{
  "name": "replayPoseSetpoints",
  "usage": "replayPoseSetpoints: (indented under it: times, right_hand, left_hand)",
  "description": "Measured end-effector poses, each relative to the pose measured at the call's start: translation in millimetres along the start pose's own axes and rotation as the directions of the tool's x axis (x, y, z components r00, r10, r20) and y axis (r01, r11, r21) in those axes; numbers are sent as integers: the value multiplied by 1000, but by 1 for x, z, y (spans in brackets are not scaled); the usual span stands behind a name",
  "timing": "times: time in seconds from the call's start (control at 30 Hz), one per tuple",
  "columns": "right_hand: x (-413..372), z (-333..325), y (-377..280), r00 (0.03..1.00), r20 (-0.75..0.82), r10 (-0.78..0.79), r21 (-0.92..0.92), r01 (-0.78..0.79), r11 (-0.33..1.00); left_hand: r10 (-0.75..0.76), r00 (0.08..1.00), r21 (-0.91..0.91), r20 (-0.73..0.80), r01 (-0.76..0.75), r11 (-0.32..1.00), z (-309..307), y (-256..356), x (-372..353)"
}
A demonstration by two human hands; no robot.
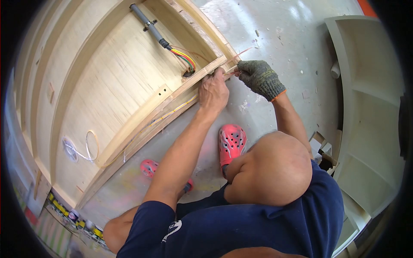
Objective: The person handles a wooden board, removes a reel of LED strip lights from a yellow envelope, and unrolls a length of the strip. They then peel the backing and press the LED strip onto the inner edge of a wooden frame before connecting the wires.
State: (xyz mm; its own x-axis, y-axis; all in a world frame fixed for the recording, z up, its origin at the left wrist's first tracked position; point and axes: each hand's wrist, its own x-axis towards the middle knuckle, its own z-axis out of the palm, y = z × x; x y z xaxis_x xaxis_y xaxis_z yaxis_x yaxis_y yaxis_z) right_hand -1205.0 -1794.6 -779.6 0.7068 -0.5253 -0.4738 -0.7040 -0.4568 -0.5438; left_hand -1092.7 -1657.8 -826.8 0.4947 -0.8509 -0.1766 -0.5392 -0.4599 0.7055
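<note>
My bare left hand [214, 91] is closed at the corner of a pale wooden frame [198, 78], its fingertips pinching a thin wire [229, 73]. Just to its right, my right hand [260, 79], in a grey knitted glove with an orange cuff, pinches the same wire. Loose reddish strands [244, 52] stick out past the corner. Along the frame's lower channel runs a yellow-and-white cable [167, 115]. Inside the frame, a grey corrugated conduit [146, 23] lets out several coloured wires [185, 57], which enter a hole in the panel.
A roll of clear tape [70, 149] and a loop of white cord [89, 150] lie on the panel. On the right stands a pale shelf-like unit [365, 116] beside a cardboard box [320, 146]. Pink clogs [232, 144] are on the grey floor [297, 38], which has scattered debris.
</note>
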Motion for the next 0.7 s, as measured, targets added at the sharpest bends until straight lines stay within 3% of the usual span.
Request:
replayPoseSetpoints:
  times: [0.07,0.17,0.37,0.57,0.63,0.7]
  right_hand:
    - [0,3,5,984,-124,-128,-32,125,992]
    - [0,0,8,980,-167,-108,-26,105,994]
    - [0,-1,5,974,-225,-29,30,37,999]
    - [3,7,-4,920,-384,-79,59,110,992]
    - [3,6,-6,924,-370,-99,84,140,987]
    - [5,4,-6,924,-365,-117,104,165,981]
  left_hand:
    - [8,999,-4,44,-8,1000,-4,-1,2]
    - [5,998,-64,68,-1,998,-5,-2,3]
    - [13,1000,-34,-19,-14,999,0,0,-1]
    - [-89,989,-15,-116,88,996,-13,-12,-22]
    - [-9,979,-83,-204,-8,996,-17,-18,-28]
    - [-18,972,-97,-236,-5,995,-23,-17,-33]
